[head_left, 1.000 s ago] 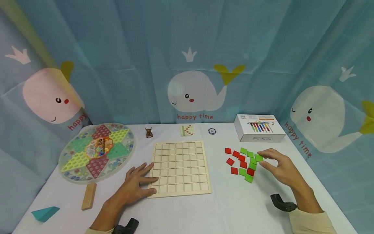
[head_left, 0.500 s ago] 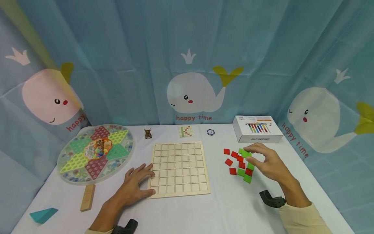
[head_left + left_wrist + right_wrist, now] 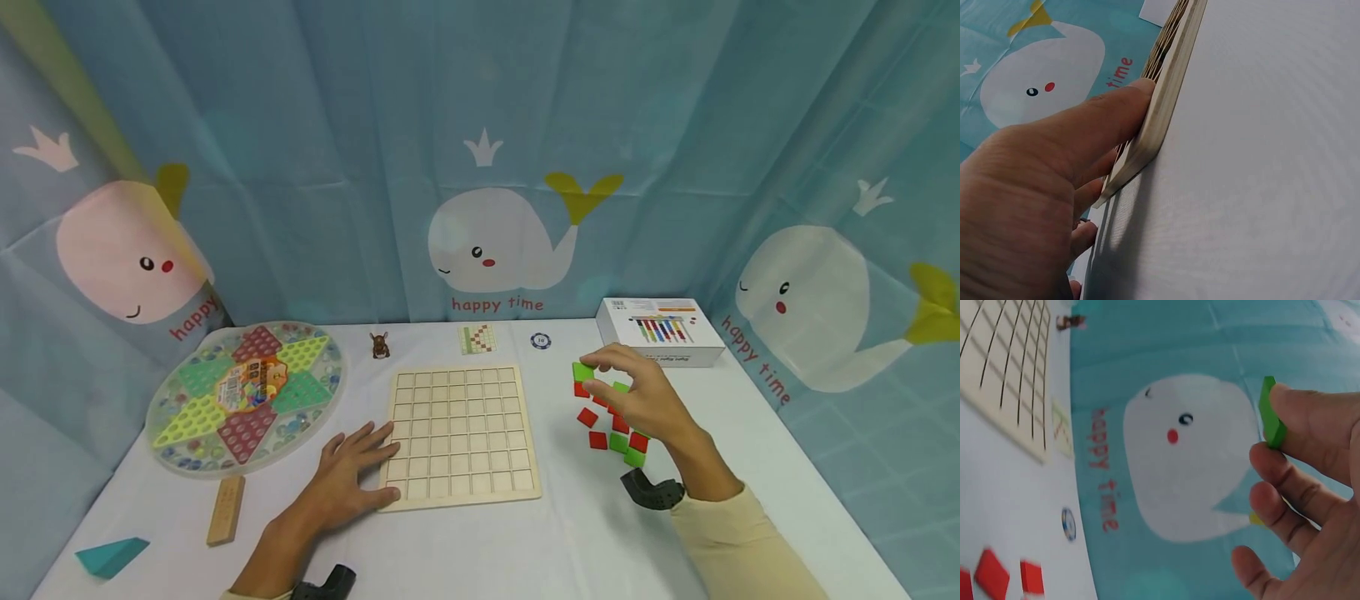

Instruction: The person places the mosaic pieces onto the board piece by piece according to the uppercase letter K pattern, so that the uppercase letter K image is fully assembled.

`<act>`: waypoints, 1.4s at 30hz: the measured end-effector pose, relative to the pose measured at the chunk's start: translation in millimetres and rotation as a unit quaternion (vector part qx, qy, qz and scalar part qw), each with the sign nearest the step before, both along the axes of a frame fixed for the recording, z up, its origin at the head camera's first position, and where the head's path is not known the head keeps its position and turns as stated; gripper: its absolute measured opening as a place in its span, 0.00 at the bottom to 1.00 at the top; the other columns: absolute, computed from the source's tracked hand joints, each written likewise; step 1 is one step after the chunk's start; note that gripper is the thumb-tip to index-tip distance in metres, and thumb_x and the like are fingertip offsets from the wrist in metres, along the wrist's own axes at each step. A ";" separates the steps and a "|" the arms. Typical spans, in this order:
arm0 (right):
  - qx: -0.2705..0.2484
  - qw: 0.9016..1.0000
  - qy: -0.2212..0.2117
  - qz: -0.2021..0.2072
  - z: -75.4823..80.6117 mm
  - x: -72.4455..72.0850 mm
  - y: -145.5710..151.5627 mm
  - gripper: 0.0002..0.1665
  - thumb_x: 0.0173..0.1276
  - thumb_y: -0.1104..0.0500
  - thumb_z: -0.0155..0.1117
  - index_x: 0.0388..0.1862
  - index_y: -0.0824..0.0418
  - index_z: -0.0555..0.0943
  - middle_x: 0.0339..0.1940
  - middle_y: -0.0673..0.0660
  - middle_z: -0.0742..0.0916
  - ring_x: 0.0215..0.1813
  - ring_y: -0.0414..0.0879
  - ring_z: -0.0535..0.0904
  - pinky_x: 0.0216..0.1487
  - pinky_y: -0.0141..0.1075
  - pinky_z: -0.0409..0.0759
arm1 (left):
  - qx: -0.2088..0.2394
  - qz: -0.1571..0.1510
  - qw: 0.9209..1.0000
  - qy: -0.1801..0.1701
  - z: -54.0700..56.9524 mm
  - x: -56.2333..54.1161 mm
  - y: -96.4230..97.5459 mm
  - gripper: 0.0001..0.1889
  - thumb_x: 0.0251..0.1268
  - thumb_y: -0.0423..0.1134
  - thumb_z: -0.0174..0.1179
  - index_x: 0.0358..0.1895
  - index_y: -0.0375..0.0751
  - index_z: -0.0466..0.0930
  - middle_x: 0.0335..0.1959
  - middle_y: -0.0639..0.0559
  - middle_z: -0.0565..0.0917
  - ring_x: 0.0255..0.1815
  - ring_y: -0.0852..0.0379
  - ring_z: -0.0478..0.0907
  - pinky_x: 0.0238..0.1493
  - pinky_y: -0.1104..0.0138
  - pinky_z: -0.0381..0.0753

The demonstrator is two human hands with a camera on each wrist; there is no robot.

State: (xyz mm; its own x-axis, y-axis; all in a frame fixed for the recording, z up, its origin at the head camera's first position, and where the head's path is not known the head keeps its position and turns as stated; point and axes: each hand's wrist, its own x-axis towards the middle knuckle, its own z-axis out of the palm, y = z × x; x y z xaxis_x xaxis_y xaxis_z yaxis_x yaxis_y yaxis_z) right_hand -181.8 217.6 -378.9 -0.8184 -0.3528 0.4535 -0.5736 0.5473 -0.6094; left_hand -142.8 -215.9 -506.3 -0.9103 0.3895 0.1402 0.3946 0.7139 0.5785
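Observation:
My right hand pinches a green square tile between thumb and fingertips, held up above the table; the right wrist view shows the tile edge-on with the other fingers loosely bent. Under and beside this hand lie loose red tiles and green tiles, some of them hidden by it. My left hand rests with spread fingers on the left edge of a pale wooden grid board. In the left wrist view its thumb lies on the board's rim, near the corner.
At left lies a round Chinese checkers board, with a wooden block and a teal wedge nearer me. Along the back are a small brown animal figure, a patterned card, a poker chip and a white box.
My right hand has lifted the green tile from the right side of the pile and carried it left. The left hand stays at the board, its fingers shifting slightly.

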 end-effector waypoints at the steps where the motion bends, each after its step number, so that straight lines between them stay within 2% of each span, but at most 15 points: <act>1: -0.004 1.000 -0.001 0.000 2.8 -0.4 -5.9 0.20 0.60 0.68 0.70 0.53 0.66 0.81 0.48 0.54 0.83 0.52 0.48 0.77 0.53 0.36 0.74 | -0.002 0.001 1.000 -0.001 0.2 0.1 0.3 0.37 0.49 0.58 0.70 0.61 0.40 0.78 0.71 0.49 0.65 0.73 0.41 0.52 0.65 0.39 0.38; 3: -0.012 1.000 -0.005 0.000 13.0 2.1 -19.6 0.19 0.60 0.70 0.70 0.51 0.68 0.81 0.47 0.57 0.84 0.50 0.49 0.77 0.53 0.37 0.74 | -0.004 0.002 1.000 -0.002 0.7 0.3 1.0 0.37 0.49 0.58 0.70 0.61 0.40 0.78 0.71 0.49 0.65 0.73 0.41 0.52 0.66 0.40 0.38; 7: -0.034 0.999 -0.012 0.012 12.3 -6.6 -37.7 0.18 0.61 0.68 0.69 0.51 0.67 0.82 0.46 0.55 0.84 0.47 0.50 0.75 0.50 0.42 0.73 | -0.005 0.003 1.000 0.000 1.5 1.1 1.5 0.36 0.48 0.58 0.70 0.60 0.40 0.79 0.71 0.49 0.65 0.73 0.41 0.53 0.66 0.39 0.38; 10: -0.059 0.998 -0.019 0.025 -0.8 -20.2 -46.9 0.18 0.62 0.64 0.70 0.52 0.64 0.83 0.45 0.52 0.84 0.47 0.50 0.74 0.50 0.47 0.71 | -0.003 0.002 1.000 0.002 1.9 1.2 1.3 0.36 0.48 0.57 0.70 0.60 0.40 0.79 0.71 0.49 0.66 0.73 0.41 0.53 0.65 0.39 0.38; 12: -0.067 0.997 -0.024 0.029 -3.0 -24.0 -56.7 0.18 0.63 0.62 0.70 0.52 0.63 0.83 0.45 0.53 0.83 0.46 0.49 0.73 0.51 0.49 0.69 | -0.003 0.003 1.000 0.003 2.2 1.2 1.4 0.36 0.48 0.57 0.70 0.60 0.40 0.79 0.71 0.49 0.66 0.73 0.41 0.53 0.65 0.39 0.38; 16: -0.069 0.997 -0.028 0.036 -9.6 -33.5 -74.1 0.17 0.63 0.61 0.70 0.51 0.60 0.83 0.45 0.49 0.83 0.46 0.46 0.73 0.49 0.46 0.70 | -0.002 0.003 1.000 0.002 1.6 1.5 1.5 0.36 0.48 0.58 0.70 0.60 0.40 0.79 0.71 0.49 0.66 0.73 0.41 0.53 0.65 0.39 0.39; 25: -0.063 0.996 -0.024 0.049 -24.6 -53.4 -116.7 0.16 0.62 0.62 0.70 0.49 0.61 0.84 0.43 0.49 0.84 0.43 0.46 0.74 0.45 0.45 0.72 | 0.004 0.000 1.000 0.016 -0.3 1.6 1.0 0.36 0.47 0.57 0.71 0.59 0.40 0.80 0.70 0.48 0.67 0.72 0.40 0.55 0.65 0.38 0.39; 31: -0.055 0.995 -0.067 0.049 -40.4 -66.0 -144.7 0.17 0.64 0.60 0.69 0.51 0.61 0.83 0.44 0.51 0.83 0.47 0.56 0.76 0.46 0.51 0.75 | 0.004 -0.002 1.000 0.016 -1.5 0.7 0.1 0.36 0.48 0.57 0.71 0.60 0.40 0.79 0.70 0.48 0.67 0.72 0.40 0.54 0.65 0.39 0.39; 36: -0.051 0.994 -0.088 0.040 -56.7 -75.6 -164.7 0.16 0.64 0.59 0.69 0.52 0.60 0.83 0.44 0.52 0.83 0.48 0.53 0.76 0.49 0.47 0.76 | -0.003 -0.002 1.000 0.014 -0.2 0.2 0.6 0.36 0.48 0.57 0.70 0.60 0.41 0.79 0.71 0.49 0.66 0.73 0.41 0.54 0.65 0.40 0.39; 42: -0.036 0.989 -0.144 0.025 -77.0 -83.9 -184.6 0.16 0.66 0.57 0.67 0.52 0.57 0.83 0.45 0.49 0.82 0.49 0.48 0.74 0.44 0.39 0.76 | -0.004 0.002 1.000 0.018 0.5 1.1 1.2 0.35 0.47 0.55 0.71 0.59 0.40 0.79 0.70 0.48 0.67 0.72 0.40 0.54 0.65 0.39 0.40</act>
